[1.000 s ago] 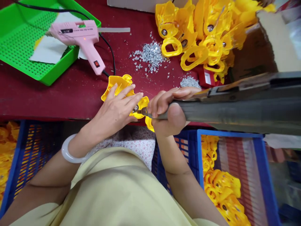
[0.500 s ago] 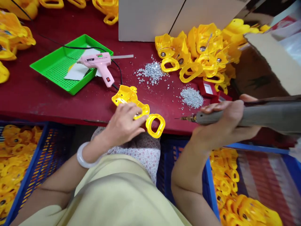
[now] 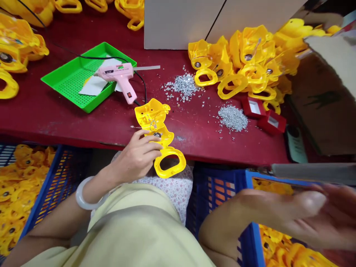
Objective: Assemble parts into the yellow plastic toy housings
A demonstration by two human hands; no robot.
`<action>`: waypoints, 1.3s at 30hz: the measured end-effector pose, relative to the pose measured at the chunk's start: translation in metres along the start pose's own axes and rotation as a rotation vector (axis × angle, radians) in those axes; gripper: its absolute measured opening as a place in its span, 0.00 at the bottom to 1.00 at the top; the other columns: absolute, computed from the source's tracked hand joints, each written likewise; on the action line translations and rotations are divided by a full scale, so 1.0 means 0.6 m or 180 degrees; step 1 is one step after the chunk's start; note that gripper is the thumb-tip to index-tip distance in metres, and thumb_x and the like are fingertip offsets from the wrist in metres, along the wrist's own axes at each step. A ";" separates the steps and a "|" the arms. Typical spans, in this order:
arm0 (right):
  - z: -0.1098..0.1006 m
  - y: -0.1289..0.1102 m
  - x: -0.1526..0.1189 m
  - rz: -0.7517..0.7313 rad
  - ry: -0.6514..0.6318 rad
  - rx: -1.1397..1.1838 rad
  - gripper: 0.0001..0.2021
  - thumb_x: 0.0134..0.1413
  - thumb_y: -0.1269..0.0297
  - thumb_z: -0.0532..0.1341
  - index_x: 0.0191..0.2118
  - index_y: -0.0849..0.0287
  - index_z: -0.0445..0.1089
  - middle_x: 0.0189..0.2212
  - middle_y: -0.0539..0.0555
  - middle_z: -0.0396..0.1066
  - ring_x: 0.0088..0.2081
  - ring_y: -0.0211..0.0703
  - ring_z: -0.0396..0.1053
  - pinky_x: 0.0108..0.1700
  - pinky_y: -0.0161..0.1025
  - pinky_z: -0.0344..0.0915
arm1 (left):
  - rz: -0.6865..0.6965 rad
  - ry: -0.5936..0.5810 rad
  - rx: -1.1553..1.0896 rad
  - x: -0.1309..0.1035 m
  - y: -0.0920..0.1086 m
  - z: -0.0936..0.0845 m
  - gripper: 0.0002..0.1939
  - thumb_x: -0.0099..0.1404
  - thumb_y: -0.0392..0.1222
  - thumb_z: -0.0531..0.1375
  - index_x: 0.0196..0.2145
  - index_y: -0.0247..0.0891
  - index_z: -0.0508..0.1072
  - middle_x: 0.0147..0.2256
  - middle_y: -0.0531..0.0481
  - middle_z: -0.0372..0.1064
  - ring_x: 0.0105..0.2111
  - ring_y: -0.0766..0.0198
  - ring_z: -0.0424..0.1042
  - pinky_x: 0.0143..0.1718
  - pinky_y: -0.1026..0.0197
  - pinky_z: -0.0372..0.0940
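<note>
Right hand (image 3: 319, 220) has left red tabletop (image 3: 108, 126).

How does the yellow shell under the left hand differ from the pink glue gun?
The yellow shell sits at the table's near edge; the pink glue gun lies farther back, partly over the green tray. The left hand touches the shell, but no hand touches the gun. The shell ends in a ring, the gun in a straight handle. Both are brightly coloured.
</note>
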State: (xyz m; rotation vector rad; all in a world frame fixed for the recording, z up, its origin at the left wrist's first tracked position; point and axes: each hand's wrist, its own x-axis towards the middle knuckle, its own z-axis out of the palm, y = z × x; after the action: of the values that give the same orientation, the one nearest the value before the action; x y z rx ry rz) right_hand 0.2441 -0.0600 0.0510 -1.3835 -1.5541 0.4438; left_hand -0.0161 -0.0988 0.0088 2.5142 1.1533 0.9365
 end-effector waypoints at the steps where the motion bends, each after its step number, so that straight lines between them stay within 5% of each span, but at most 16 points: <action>1: 0.014 -0.004 -0.003 -0.0041 -0.0147 -0.0018 0.11 0.57 0.54 0.62 0.43 0.52 0.73 0.40 0.58 0.76 0.38 0.48 0.76 0.34 0.44 0.73 | -0.0108 0.0198 0.0020 0.004 -0.003 -0.007 0.13 0.64 0.28 0.53 0.40 0.39 0.75 0.43 0.46 0.76 0.50 0.55 0.71 0.58 0.46 0.57; 4: 0.059 -0.004 -0.013 -0.0172 -0.0585 -0.0085 0.11 0.58 0.55 0.61 0.43 0.54 0.73 0.39 0.57 0.76 0.37 0.47 0.76 0.35 0.43 0.73 | -0.0752 0.0607 0.0574 0.031 -0.018 -0.017 0.10 0.68 0.34 0.54 0.40 0.38 0.75 0.40 0.45 0.75 0.44 0.54 0.70 0.48 0.49 0.62; 9: 0.113 0.019 -0.027 -0.0488 -0.1371 -0.0214 0.10 0.62 0.60 0.58 0.44 0.57 0.72 0.38 0.57 0.76 0.36 0.43 0.75 0.38 0.41 0.73 | -0.1163 0.0129 0.1545 0.076 -0.048 -0.006 0.10 0.66 0.37 0.57 0.29 0.36 0.75 0.34 0.40 0.69 0.42 0.47 0.64 0.42 0.46 0.61; 12: 0.125 0.028 -0.031 -0.0635 -0.1669 -0.0387 0.09 0.62 0.62 0.58 0.43 0.59 0.72 0.35 0.56 0.76 0.35 0.43 0.74 0.39 0.41 0.71 | -0.1178 0.0183 0.1622 0.080 -0.058 0.001 0.10 0.65 0.37 0.59 0.27 0.36 0.75 0.33 0.41 0.67 0.43 0.48 0.63 0.44 0.46 0.61; 20: 0.136 0.008 -0.006 -0.0997 -0.0966 -0.0559 0.08 0.63 0.64 0.58 0.42 0.58 0.73 0.37 0.55 0.74 0.36 0.40 0.72 0.38 0.38 0.69 | -0.1497 0.0146 0.1229 0.080 -0.067 0.006 0.11 0.69 0.42 0.56 0.30 0.38 0.70 0.36 0.43 0.71 0.43 0.49 0.65 0.44 0.47 0.58; 27: 0.181 -0.021 0.031 -0.1379 -0.1157 -0.1100 0.09 0.62 0.63 0.60 0.44 0.58 0.74 0.35 0.53 0.75 0.31 0.38 0.70 0.31 0.35 0.60 | -0.1468 0.0971 0.0499 0.068 -0.078 0.021 0.14 0.71 0.50 0.56 0.32 0.40 0.69 0.34 0.49 0.73 0.39 0.57 0.69 0.43 0.52 0.58; 32: 0.205 -0.020 0.047 -0.1671 -0.1221 -0.1378 0.07 0.62 0.64 0.60 0.35 0.58 0.75 0.32 0.52 0.75 0.33 0.38 0.69 0.30 0.36 0.55 | -0.1402 0.1143 0.0384 0.060 -0.080 0.020 0.11 0.70 0.48 0.58 0.32 0.40 0.69 0.33 0.51 0.73 0.38 0.59 0.71 0.43 0.54 0.60; 37: 0.204 -0.008 0.052 -0.2111 -0.1013 -0.1481 0.10 0.64 0.67 0.57 0.32 0.58 0.74 0.33 0.52 0.75 0.34 0.38 0.68 0.31 0.36 0.57 | -0.1166 0.1123 0.0295 0.069 -0.082 0.010 0.13 0.65 0.44 0.62 0.46 0.39 0.71 0.48 0.44 0.73 0.52 0.53 0.68 0.52 0.50 0.60; 39: 0.201 -0.004 0.054 -0.2228 -0.0915 -0.1491 0.12 0.65 0.67 0.56 0.33 0.58 0.75 0.33 0.53 0.74 0.33 0.37 0.67 0.31 0.36 0.57 | -0.0976 0.0946 0.0183 0.073 -0.083 0.009 0.08 0.66 0.40 0.60 0.44 0.40 0.72 0.47 0.47 0.75 0.52 0.54 0.69 0.54 0.49 0.59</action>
State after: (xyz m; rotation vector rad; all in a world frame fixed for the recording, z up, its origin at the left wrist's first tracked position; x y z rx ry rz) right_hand 0.1470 0.0068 0.0105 -1.0219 -2.3504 -0.1751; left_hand -0.0216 -0.0327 0.0027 2.1980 1.6180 1.2292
